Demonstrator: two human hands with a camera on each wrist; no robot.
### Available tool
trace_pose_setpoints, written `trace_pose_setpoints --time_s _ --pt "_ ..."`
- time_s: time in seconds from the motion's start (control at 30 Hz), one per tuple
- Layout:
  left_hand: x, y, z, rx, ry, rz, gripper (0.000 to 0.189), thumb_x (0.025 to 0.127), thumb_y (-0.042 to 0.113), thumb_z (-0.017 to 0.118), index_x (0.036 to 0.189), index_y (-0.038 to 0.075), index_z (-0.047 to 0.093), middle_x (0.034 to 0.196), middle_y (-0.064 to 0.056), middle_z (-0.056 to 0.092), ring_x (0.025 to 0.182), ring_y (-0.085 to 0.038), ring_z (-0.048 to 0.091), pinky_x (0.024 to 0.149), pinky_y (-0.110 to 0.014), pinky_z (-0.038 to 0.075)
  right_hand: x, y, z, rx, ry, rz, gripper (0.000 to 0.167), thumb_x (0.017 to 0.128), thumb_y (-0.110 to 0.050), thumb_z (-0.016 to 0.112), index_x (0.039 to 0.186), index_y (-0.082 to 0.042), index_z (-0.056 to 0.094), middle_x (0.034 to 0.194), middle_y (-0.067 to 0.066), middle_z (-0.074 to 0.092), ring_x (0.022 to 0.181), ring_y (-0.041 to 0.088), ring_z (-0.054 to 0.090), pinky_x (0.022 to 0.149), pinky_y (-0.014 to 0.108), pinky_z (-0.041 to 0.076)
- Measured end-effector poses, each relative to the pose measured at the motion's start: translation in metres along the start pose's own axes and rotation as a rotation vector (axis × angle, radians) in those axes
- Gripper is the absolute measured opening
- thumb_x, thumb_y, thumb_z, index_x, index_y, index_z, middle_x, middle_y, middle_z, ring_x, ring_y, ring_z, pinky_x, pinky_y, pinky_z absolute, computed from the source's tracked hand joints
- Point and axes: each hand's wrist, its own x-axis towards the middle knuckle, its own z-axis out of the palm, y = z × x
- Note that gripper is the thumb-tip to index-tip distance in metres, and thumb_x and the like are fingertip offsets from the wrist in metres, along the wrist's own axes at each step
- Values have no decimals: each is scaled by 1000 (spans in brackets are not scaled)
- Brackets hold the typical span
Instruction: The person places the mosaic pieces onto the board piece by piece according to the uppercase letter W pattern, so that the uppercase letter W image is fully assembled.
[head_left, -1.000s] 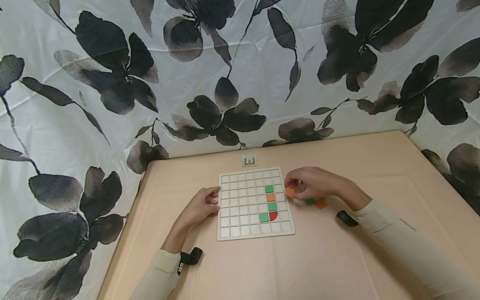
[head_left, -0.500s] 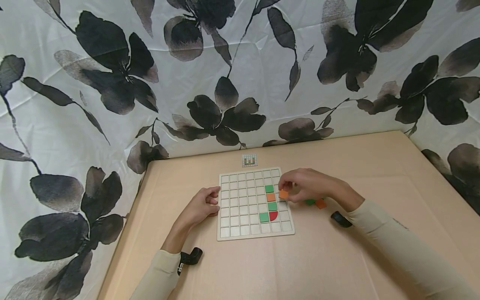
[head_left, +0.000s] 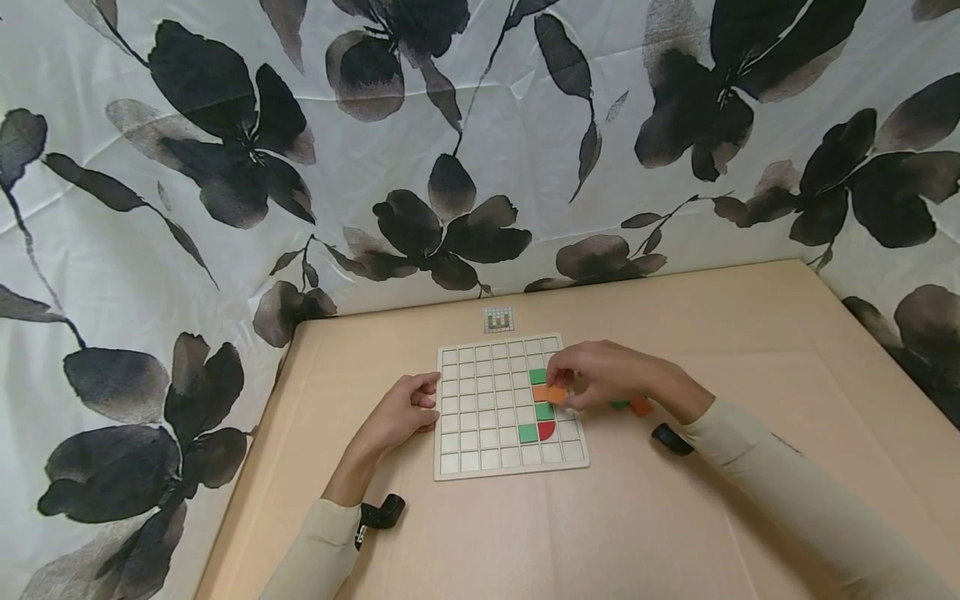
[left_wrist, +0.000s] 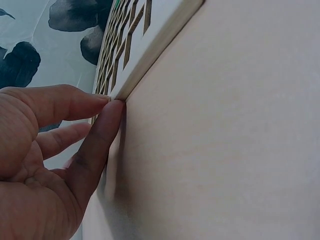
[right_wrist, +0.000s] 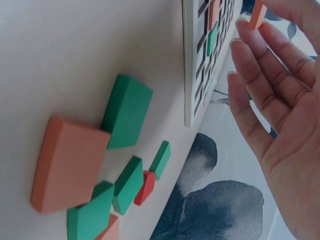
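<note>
A white grid board point(head_left: 480, 441) lies on the table. My left hand point(head_left: 405, 406) pinches its left edge between thumb and forefinger, as the left wrist view shows at the board's rim point(left_wrist: 155, 57). Over the board's right part, my right hand point(head_left: 609, 373) pinches an orange tile point(head_left: 556, 394) by the fingertips. That tile is just right of an orange tile point(head_left: 539, 393) set in the grid. Green tiles point(head_left: 543, 412) and a red tile with a rounded corner point(head_left: 546, 431) also occupy cells. Whether the held tile touches the board I cannot tell.
Loose tiles lie right of the board: an orange tile point(right_wrist: 70, 165), several green tiles point(right_wrist: 127, 111) and a red piece point(right_wrist: 145, 188). A small patterned card point(head_left: 498, 320) lies behind the board. Floral cloth point(head_left: 450, 167) hangs beyond the table point(head_left: 615, 533).
My right hand has carried the orange tile leftward from beside the board to over its right columns. My left hand stays at the left edge.
</note>
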Motion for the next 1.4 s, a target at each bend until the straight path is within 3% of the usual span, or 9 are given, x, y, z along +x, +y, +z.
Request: trace_pose_setpoints --time_s 0.27,0.67,1.03,1.4 --pt "1 0 0 9 3 -11 71 86 -16 66 152 0 44 120 -14 44 97 -22 47 67 -28 56 8 -4 4 -14 -12 -40 20 86 -27 76 104 -26 68 92 -14 62 87 10 60 75 27 50" --pt "2 -1 -1 3 -12 6 71 85 -17 65 152 -3 42 120 -15 43 97 -21 46 67 -27 57 18 -11 11 -30 -13 -124 17 85 -24 75 100 -24 67 90 -7 63 86 13 60 74 25 48" --pt "1 1 1 9 6 -18 71 86 -16 66 151 0 44 121 -14 44 99 -23 47 69 -29 58 26 -20 19 -39 -41 -125 20 87 -36 77 103 -27 67 91 -9 65 86 11 60 74 24 48" --pt "-1 2 1 5 10 -18 70 86 -16 66 151 0 44 121 -14 44 98 -23 47 69 -29 58 37 -28 29 -51 -72 -138 18 88 -35 75 103 -29 67 92 -9 64 87 9 59 74 24 48"
